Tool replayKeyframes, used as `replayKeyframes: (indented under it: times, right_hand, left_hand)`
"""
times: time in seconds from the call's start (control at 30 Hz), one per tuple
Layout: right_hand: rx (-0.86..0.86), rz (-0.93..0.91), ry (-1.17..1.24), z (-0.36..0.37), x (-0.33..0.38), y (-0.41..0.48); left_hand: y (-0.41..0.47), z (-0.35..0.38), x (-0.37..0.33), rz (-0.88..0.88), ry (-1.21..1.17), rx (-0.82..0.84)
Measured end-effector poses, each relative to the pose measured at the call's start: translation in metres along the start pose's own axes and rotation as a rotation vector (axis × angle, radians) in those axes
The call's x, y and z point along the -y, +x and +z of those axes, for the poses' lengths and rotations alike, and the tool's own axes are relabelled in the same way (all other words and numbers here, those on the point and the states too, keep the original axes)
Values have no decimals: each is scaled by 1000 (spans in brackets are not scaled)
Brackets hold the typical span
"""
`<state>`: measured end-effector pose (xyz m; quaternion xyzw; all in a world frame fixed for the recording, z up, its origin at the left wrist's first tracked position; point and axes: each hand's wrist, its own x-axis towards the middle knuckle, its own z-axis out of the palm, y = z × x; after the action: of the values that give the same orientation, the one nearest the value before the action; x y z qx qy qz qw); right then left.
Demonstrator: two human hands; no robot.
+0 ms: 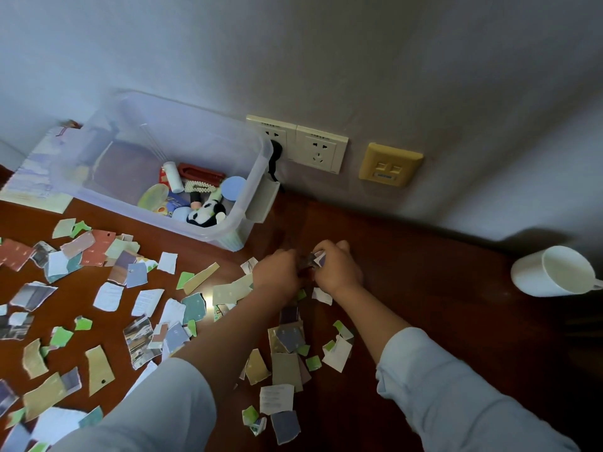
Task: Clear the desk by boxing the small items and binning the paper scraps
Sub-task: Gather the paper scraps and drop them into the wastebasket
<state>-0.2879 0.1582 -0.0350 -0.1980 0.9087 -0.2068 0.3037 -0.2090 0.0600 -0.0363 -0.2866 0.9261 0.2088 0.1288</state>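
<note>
Left sleeve (146, 409) at 7 o'clock, right sleeve (456, 393) at 5 o'clock: pale blue-grey fabric, loose, wrinkled, cuffs ending mid-forearm. Forearms, left hand (277, 272), right hand (336, 269) bare.

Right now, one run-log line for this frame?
step: gathering paper scraps | right hand: pinches scraps | left hand: curled beside it, grip hidden | box: small items inside | desk: many scraps lying loose | bin: unseen
</note>
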Motion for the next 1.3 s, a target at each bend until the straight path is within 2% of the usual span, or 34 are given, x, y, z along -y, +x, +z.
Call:
replayKeyframes:
  times: [0.2,0.33,0.4,0.57,0.67,0.77,0.83,0.9,1.0,1.1,1.3]
  right_hand:
    - [12,43,-56,-1,-1,-6]
    - [-29,-5,-95,-2,-7,-16]
    - [-34,10,-48,-2,-12,-21]
    - [-62,126,473,-8,-17,-33]
    - [-43,276,808,-12,-11,-43]
    - [49,404,961,-13,-7,-54]
    - [97,433,909,-8,-8,-58]
    - [93,363,777,-1,-12,-58]
    - [39,153,419,6,-19,-60]
    - [42,25,53,11,-26,-60]
    - [37,8,-112,11,-28,-51]
  left_hand:
    - [-9,-1,-5,-21,-122,58]
    - [-14,-2,-6,-72,-230,80]
    - [-17,-2,-7,-94,-297,77]
    - [-29,-2,-5,-146,-340,71]
    - [-36,-1,-4,-129,-358,81]
    - [-41,1,-3,-100,-312,88]
    - [-43,5,0,-104,-236,85]
    - [-45,11,4,-99,-171,56]
    - [-45,21,11,-87,-102,9]
    - [-41,25,13,-55,-24,-20]
    - [-33,28,13,-17,23,-12]
